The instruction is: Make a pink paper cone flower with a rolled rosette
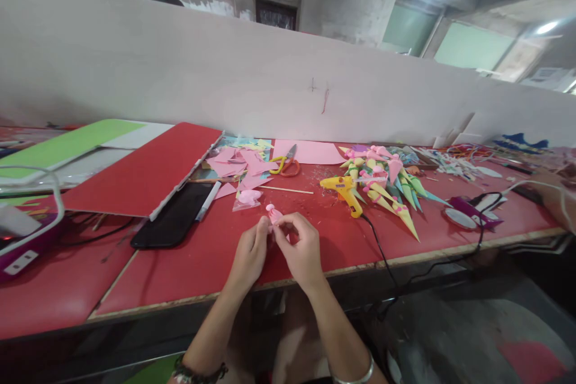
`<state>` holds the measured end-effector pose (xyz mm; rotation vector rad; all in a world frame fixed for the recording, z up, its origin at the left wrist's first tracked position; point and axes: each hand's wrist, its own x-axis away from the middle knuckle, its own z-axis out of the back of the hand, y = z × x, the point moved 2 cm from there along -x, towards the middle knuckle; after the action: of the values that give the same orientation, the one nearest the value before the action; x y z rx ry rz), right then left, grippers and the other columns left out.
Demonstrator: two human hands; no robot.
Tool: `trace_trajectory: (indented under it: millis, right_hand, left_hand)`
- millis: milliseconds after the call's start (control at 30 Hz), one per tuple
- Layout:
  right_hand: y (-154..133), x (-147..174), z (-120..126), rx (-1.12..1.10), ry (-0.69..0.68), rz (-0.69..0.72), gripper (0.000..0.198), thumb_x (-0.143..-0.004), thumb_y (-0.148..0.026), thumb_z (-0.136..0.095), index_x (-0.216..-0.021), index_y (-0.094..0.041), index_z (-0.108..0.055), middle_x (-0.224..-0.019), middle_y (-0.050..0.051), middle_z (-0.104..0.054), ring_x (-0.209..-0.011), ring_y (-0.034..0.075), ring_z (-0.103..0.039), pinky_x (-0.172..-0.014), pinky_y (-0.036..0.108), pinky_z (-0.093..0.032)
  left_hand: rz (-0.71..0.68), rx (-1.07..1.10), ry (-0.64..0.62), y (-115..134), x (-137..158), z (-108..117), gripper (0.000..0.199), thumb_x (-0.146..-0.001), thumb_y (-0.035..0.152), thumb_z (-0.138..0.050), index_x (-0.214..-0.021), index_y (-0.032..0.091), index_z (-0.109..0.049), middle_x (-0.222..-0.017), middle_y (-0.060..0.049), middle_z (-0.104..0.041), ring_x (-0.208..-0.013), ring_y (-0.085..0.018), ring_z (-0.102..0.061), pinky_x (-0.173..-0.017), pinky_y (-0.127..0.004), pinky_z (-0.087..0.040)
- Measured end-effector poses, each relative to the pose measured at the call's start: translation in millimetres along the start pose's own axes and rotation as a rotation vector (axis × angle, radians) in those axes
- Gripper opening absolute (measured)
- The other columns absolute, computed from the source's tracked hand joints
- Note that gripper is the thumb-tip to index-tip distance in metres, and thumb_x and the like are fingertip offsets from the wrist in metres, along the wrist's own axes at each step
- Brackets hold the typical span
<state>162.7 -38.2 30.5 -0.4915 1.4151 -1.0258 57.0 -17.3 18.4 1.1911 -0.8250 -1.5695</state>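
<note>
My left hand [251,250] and my right hand [302,246] meet close to the table's front edge, their fingers pinched together on a small pink piece [274,213] with a round pink knob at its top. Its lower part is hidden by my fingers. Just beyond lies a small clear bag [247,198] with something pink in it, and a thin wooden stick [288,190]. To the right, a yellow glue gun [344,192] rests on its side by a pile of cream, green and pink paper cones [396,183].
Scissors [286,163] with yellow and red handles lie behind, near pink paper scraps [240,162]. At left are a black phone [173,219], a marker [208,201] and a red board [148,168]. The glue gun's black cord [377,246] hangs over the table edge. Another person's arm [553,198] shows far right.
</note>
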Motion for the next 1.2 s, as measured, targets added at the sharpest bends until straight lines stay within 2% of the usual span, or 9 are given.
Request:
trace_trajectory:
  millis: [200,300,400,533,667,867,967,1067,1200]
  right_hand:
    - [0.7,-1.7,5.4,-0.027,-0.072,0.06,0.016,-0.081,-0.017,-0.051,-0.084,-0.02,-0.066,-0.082,0.004,-0.063,-0.078,0.014,-0.059,-0.072,0.024,-0.047]
    - [0.8,-0.9,5.5,-0.033,-0.09,0.046,0.017,-0.081,-0.019,-0.051,-0.087,-0.019,-0.068,-0.085,0.005,-0.064,-0.081,0.015,-0.06,-0.075,0.025,-0.047]
    - [4.5,-1.3,7.0,-0.107,-0.095,-0.035,0.017,-0.081,-0.019,-0.05,-0.085,-0.019,-0.067,-0.084,0.005,-0.064,-0.081,0.015,-0.06,-0.074,0.025,-0.047]
    - [12.4,-4.0,14.3,-0.138,-0.159,-0.126,0.011,-0.077,-0.019,-0.054,-0.078,-0.018,-0.065,-0.078,0.003,-0.064,-0.076,0.015,-0.06,-0.07,0.025,-0.047]
    - [14.2,-2.0,17.4,-0.029,-0.19,-0.102,0.011,-0.078,-0.018,-0.05,-0.081,-0.017,-0.061,-0.079,0.003,-0.061,-0.075,0.015,-0.059,-0.07,0.025,-0.046]
    - [10.0,2.2,8.1,0.089,-0.083,-0.042,0.011,-0.084,-0.021,-0.041,-0.086,-0.018,-0.052,-0.082,0.004,-0.059,-0.077,0.015,-0.057,-0.07,0.026,-0.045]
    - [13.8,-5.7,18.5,0.019,0.104,-0.115,0.011,-0.085,-0.025,-0.039,-0.083,-0.018,-0.048,-0.073,0.002,-0.059,-0.065,0.013,-0.057,-0.064,0.026,-0.045]
    - [22.5,-13.5,36.6,-0.123,0.261,-0.203,0.012,-0.082,-0.027,-0.045,-0.087,-0.017,-0.051,-0.069,0.001,-0.06,-0.059,0.011,-0.056,-0.062,0.025,-0.047]
    - [33.3,-13.2,47.6,-0.208,0.161,-0.348,0.019,-0.076,-0.028,-0.054,-0.088,-0.015,-0.06,-0.073,0.003,-0.065,-0.059,0.012,-0.059,-0.062,0.026,-0.049]
  left_hand:
    - [-0.093,0.018,-0.089,4.0,0.1,-2.0,0.032,-0.086,0.039,-0.031,-0.071,0.018,-0.05,-0.067,0.001,-0.055,-0.067,-0.014,-0.052,-0.064,-0.023,-0.043]
    - [-0.095,-0.02,-0.073,4.8,0.6,-0.6,0.03,-0.086,0.038,-0.031,-0.07,0.019,-0.047,-0.064,0.002,-0.052,-0.062,-0.013,-0.05,-0.061,-0.023,-0.041]
    - [-0.102,-0.068,-0.089,4.8,1.7,-0.3,0.026,-0.086,0.038,-0.033,-0.072,0.019,-0.046,-0.065,0.003,-0.05,-0.062,-0.013,-0.049,-0.061,-0.023,-0.04]
    - [-0.091,-0.097,-0.178,5.5,2.6,-3.0,0.026,-0.085,0.038,-0.034,-0.069,0.02,-0.043,-0.059,0.005,-0.045,-0.056,-0.012,-0.045,-0.055,-0.022,-0.037]
    - [-0.047,-0.105,-0.256,7.3,2.4,-5.8,0.029,-0.086,0.04,-0.032,-0.066,0.021,-0.041,-0.054,0.006,-0.041,-0.05,-0.011,-0.041,-0.05,-0.022,-0.033]
    - [-0.045,-0.087,-0.26,12.4,3.0,-5.0,0.028,-0.087,0.038,-0.031,-0.069,0.02,-0.043,-0.054,0.006,-0.042,-0.05,-0.011,-0.04,-0.051,-0.022,-0.033]
    - [-0.025,-0.065,-0.326,12.1,4.6,-6.0,0.029,-0.086,0.038,-0.033,-0.066,0.02,-0.042,-0.053,0.006,-0.041,-0.049,-0.01,-0.04,-0.051,-0.022,-0.033]
    - [-0.014,0.021,-0.285,10.2,4.4,-5.8,0.029,-0.087,0.037,-0.032,-0.066,0.02,-0.041,-0.053,0.007,-0.041,-0.048,-0.01,-0.04,-0.053,-0.022,-0.035]
    - [0.008,0.056,-0.243,8.5,2.8,-5.7,0.018,-0.083,0.034,-0.04,-0.077,0.019,-0.047,-0.061,0.005,-0.048,-0.055,-0.011,-0.047,-0.057,-0.022,-0.038]
